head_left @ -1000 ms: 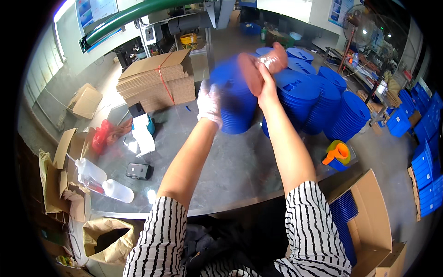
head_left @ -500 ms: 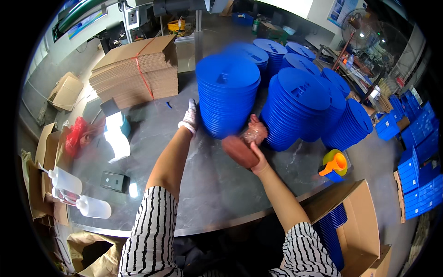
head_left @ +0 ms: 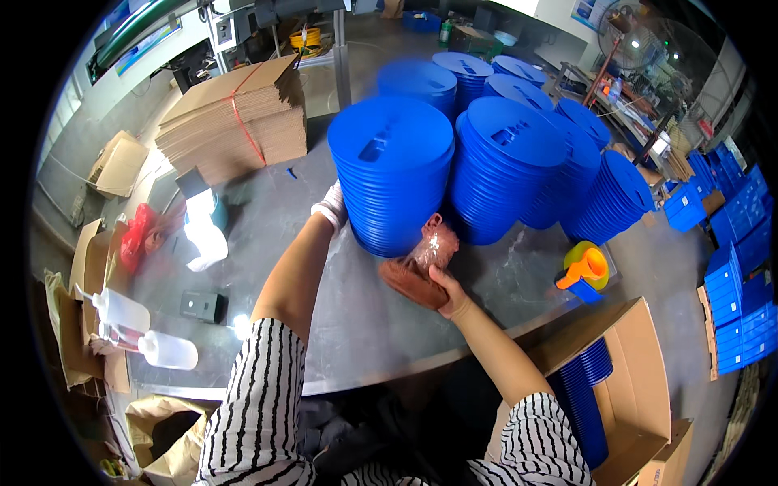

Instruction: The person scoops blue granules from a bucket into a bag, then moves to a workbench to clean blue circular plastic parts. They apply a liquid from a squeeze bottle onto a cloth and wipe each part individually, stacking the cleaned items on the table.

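Note:
A tall stack of round blue plastic discs [head_left: 393, 194] stands on the dark table in front of me. The top disc has a slot and small cutouts. My left hand [head_left: 331, 207], in a white glove, rests against the stack's left side, with its fingers partly hidden. At the stack's lower right, my right hand [head_left: 450, 293] grips a reddish-brown oval pad [head_left: 413, 283]. Its bunched upper part is wrapped in shiny clear plastic and sits close to the discs; whether it touches them I cannot tell.
More blue disc stacks [head_left: 510, 178] crowd the right and back. Tied flat cardboard [head_left: 235, 121] lies at the far left. White squeeze bottles [head_left: 168, 350], a black box [head_left: 203, 306] and an orange-and-yellow tape dispenser [head_left: 587, 267] lie near the edges. An open carton [head_left: 632, 373] holds blue discs below right.
The view has shifted slightly. My right hand and the pad have moved a little lower and the pad has tilted. My left hand has shifted lower along the stack's side.

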### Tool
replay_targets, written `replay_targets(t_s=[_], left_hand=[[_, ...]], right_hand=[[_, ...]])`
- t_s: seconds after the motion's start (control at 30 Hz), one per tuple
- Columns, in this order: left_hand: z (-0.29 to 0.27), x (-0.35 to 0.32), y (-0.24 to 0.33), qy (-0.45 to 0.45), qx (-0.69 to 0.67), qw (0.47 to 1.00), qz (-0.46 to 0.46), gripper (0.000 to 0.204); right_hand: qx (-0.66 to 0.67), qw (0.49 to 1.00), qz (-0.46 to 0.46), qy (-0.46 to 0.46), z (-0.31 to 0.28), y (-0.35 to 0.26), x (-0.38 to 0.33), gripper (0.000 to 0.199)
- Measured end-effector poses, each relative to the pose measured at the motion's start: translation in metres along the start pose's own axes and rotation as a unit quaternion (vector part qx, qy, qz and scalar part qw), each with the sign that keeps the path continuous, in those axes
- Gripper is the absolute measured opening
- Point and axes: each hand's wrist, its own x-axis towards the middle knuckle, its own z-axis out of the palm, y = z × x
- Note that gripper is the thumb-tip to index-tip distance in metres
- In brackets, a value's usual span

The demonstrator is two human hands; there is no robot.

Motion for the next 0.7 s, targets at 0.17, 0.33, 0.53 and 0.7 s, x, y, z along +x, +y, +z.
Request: replay_targets(t_s=[0.17,0.33,0.53,0.7], left_hand=[[0.007,-0.055,-0.028,-0.020,0.003,1.000,0.015,0.030],[-0.028,-0.056,-0.081,-0.025,0.049,0.998,0.031,0.041],[-0.013,-0.094,-0.108,-0.050,0.120,0.991,-0.018,0.072],[-0.002,-0.197,-0.114,0.131,0.430,0.851,0.272,0.053]], right_hand=[[0.027,0.999,0.040,0.014,0.017,0.009,-0.061,0.059],[0.023,0.997,0.071,0.024,0.021,0.012,-0.113,0.060],[-0.020,0.999,0.008,-0.024,0.045,0.018,-0.162,0.075],[0.108,0.989,-0.101,-0.017,0.066,0.033,-0.195,0.067]])
